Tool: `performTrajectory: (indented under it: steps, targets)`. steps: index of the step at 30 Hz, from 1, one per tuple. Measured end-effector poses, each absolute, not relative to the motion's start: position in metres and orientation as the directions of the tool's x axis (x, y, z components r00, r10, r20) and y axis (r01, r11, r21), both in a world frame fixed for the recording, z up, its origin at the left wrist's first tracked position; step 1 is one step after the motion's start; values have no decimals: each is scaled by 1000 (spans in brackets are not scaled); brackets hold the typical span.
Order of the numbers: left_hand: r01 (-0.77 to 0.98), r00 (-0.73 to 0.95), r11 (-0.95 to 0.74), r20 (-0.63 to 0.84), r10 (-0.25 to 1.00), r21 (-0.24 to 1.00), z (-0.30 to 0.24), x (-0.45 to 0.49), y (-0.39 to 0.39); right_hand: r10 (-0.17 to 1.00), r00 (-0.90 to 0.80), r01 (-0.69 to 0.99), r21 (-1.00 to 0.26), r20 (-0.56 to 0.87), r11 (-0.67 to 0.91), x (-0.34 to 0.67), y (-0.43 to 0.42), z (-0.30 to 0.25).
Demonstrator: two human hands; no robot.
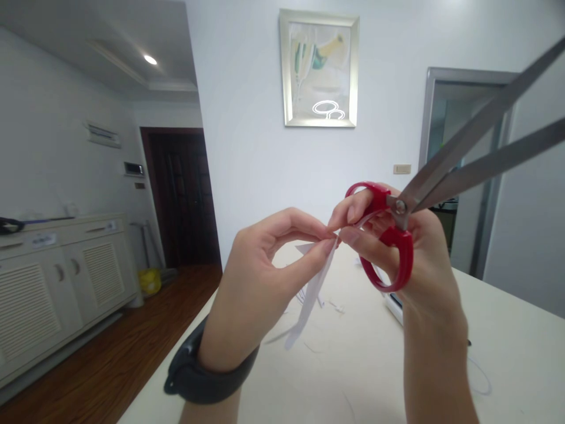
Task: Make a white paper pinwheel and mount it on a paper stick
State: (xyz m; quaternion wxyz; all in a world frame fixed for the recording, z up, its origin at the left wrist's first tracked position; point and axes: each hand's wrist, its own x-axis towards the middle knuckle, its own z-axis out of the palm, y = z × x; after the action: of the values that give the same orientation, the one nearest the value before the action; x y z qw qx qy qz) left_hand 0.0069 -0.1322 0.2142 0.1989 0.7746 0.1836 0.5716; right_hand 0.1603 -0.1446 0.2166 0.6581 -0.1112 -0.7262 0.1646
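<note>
A piece of white paper hangs from the fingertips of my left hand, which pinches its upper end between thumb and fingers. My right hand has its thumb and fingertips pressed together at the same end of the paper, touching my left fingertips. Red-handled scissors hang on my right hand, fingers through the loops. Their metal blades are spread and point up to the right, away from the paper. A dark band sits on my left wrist.
Paper scraps lie on the white table under my hands. Partly hidden behind my right wrist is a flat device with a light edge. A pale cord curls at the right. A cabinet stands at left.
</note>
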Motion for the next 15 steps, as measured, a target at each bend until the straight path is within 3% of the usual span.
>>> performTrajectory:
  steps: [7, 15]
  targets:
    - [90, 272, -880, 839, 471, 466, 215, 8, -131, 361, -178, -95, -381, 915, 919, 161, -145, 216]
    - [143, 118, -903, 899, 423, 406, 214, 14, -126, 354, -229, -26, -369, 907, 929, 170, -142, 214]
